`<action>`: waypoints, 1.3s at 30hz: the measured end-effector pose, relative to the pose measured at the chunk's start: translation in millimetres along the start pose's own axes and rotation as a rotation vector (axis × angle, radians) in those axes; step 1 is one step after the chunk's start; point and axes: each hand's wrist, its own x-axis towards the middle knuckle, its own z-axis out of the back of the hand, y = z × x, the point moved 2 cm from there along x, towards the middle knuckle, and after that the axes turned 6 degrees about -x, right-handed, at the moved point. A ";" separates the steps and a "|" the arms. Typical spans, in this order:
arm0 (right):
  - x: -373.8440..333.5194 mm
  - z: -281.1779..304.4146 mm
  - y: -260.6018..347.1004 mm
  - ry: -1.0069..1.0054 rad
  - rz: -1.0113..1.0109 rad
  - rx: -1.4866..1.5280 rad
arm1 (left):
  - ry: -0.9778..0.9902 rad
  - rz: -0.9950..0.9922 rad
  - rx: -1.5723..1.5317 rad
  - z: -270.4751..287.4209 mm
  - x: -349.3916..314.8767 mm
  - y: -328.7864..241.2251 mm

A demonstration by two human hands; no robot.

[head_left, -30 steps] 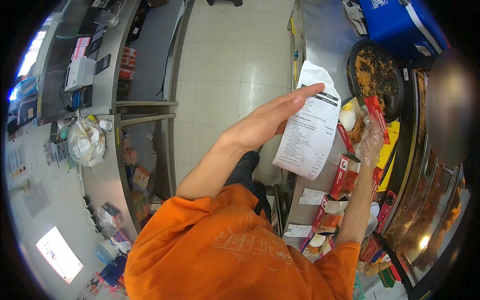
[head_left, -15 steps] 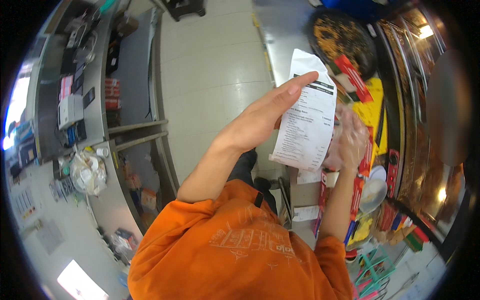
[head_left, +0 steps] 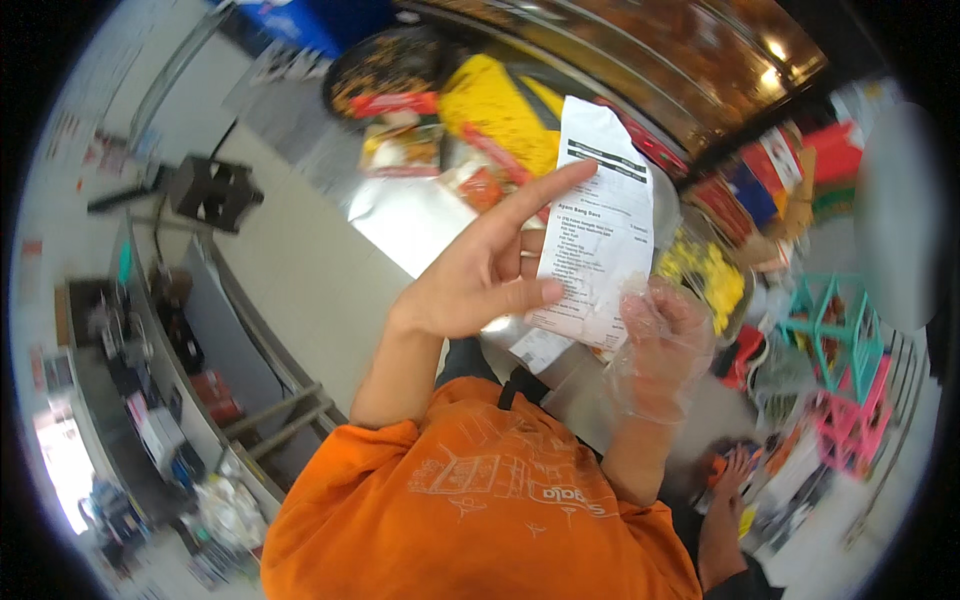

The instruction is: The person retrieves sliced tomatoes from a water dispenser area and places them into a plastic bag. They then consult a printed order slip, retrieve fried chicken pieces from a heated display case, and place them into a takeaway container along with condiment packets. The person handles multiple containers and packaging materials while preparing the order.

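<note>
A long white printed receipt (head_left: 600, 225) is held up in front of my chest. My left hand (head_left: 465, 265) is bare and grips its left edge, thumb on the front and the curled fingers partly hidden behind it. The left index finger stretches across the paper's upper part. At the receipt's lower right edge, my right hand (head_left: 660, 335), in a clear plastic glove, has its fingers bent in a pinch against the paper. Behind the receipt are food packs with red bands, one of them a tray pack (head_left: 402, 148).
A dark pan (head_left: 385, 70) of brown bits and yellow sheets (head_left: 495, 105) lie on the metal counter beside a lit glass case (head_left: 690, 60). Yellow packets (head_left: 710, 280), a teal basket (head_left: 835, 320) and a pink basket (head_left: 850, 420) are rightward. Another person's arm (head_left: 722, 535) shows lower right.
My body and view have turned right, so the counter now lies ahead. The gloved right hand has moved to the receipt's lower right edge. My left thumb now shows on the paper's front.
</note>
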 end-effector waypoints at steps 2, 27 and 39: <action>-14.4 44.7 -13.9 -0.222 -0.099 0.106 | 0.146 0.011 0.062 -47.8 19.5 21.6; 28.6 547.4 -336.0 -1.126 -0.325 -0.867 | 0.270 0.541 0.233 -216.2 60.6 221.3; -50.7 346.0 -322.0 -0.729 -0.317 -0.537 | 0.342 0.395 0.645 -169.4 32.3 210.7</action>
